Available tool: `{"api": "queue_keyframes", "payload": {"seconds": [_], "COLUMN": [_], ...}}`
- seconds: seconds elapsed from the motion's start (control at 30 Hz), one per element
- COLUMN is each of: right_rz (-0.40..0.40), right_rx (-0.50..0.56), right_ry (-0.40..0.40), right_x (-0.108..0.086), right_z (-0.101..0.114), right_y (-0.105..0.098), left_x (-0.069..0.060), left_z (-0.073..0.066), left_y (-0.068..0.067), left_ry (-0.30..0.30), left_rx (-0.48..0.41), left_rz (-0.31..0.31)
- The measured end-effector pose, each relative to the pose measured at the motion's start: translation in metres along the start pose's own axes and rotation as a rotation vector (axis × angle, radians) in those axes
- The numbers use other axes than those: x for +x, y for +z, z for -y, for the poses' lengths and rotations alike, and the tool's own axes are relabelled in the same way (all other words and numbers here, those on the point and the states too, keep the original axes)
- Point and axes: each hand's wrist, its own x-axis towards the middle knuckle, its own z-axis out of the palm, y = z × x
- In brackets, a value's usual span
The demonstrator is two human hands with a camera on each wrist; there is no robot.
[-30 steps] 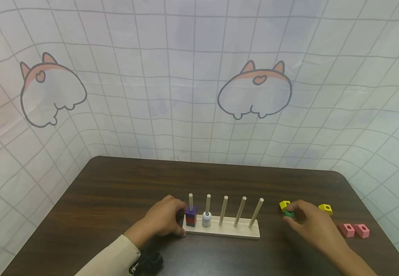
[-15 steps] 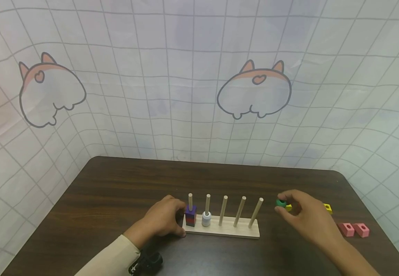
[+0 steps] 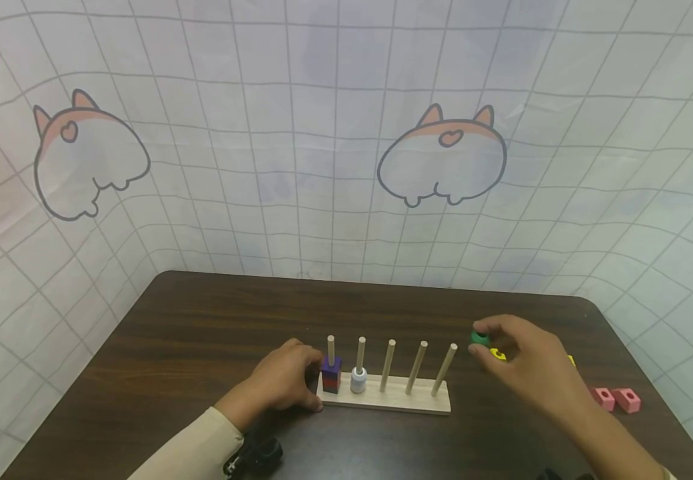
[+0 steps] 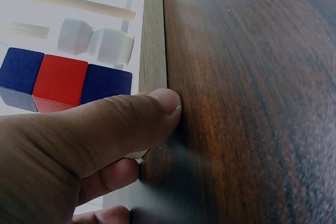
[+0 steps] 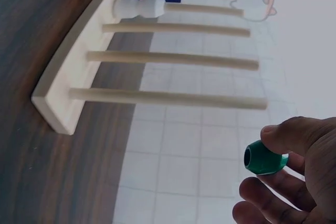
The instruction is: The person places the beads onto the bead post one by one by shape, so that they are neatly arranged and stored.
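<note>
My right hand (image 3: 535, 367) pinches a green bead (image 3: 480, 339) between thumb and fingers, lifted above the table to the right of the wooden peg board (image 3: 406, 401). The hole of the green bead (image 5: 265, 157) shows in the right wrist view. My left hand (image 3: 283, 379) grips the board's left end; its thumb (image 4: 152, 106) presses on the front edge. On the leftmost peg sit blue, red and blue cubes (image 4: 60, 80) in a stack. Two white beads (image 3: 358, 380) are on the second peg. The other three pegs carry nothing.
A yellow block (image 3: 498, 355) lies below my right hand, and another yellow block (image 3: 572, 361) is mostly hidden behind it. Two pink blocks (image 3: 627, 400) lie at the right of the dark wooden table (image 3: 232, 313). A patterned white cloth (image 3: 322, 200) hangs behind.
My right hand has lifted the green bead off the table and carried it up and left toward the pegs. My left hand and the board stay in place.
</note>
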Motion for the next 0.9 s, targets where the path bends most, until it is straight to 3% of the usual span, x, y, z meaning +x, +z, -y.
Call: {"api": "queue_keyframes", "payload": {"seconds": [0.5, 0.9], "right_rz": [0.026, 0.067], "right_rx": [0.048, 0.091], "right_ry": [-0.067, -0.06], "right_x": [0.013, 0.018], "right_z": [0.028, 0.042], "right_y": [-0.004, 0.005], "left_x": [0.001, 0.0], "left_z": [-0.001, -0.002], "left_y": [-0.001, -0.002], "left_ry": [0.001, 0.001], "left_rx": [-0.01, -0.01], "left_rz": [-0.001, -0.001]}}
